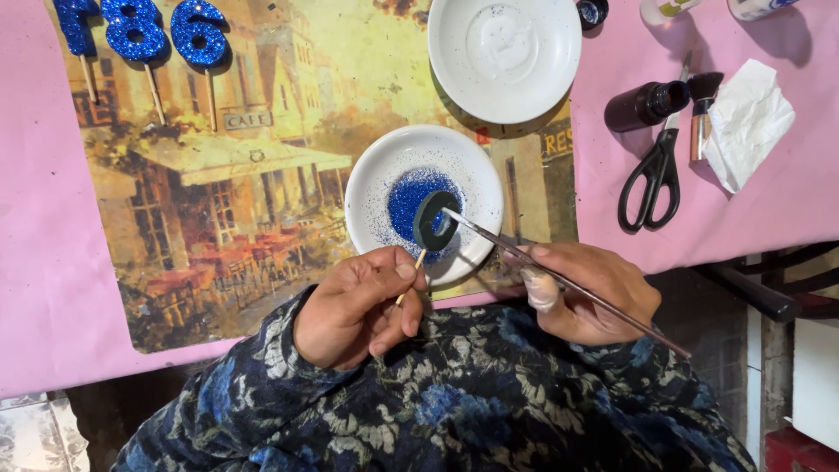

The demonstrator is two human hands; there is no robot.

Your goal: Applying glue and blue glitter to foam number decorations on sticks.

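Pinching a dark ring's stick (409,278) — left hand (358,306) closed; right hand (585,293) gripping a thin brush (559,281) over the glitter dish (376,188).

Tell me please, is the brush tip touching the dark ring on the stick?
Touching: the head view shows the brush tip resting on the dark ring.

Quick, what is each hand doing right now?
Left hand: closed, pinching the wooden stick of a dark ring-shaped piece over the glitter plate.
Right hand: closed on a thin brush.

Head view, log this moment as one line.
left hand: holds stick of dark ring | right hand: brush tip on ring | below: plate of blue glitter
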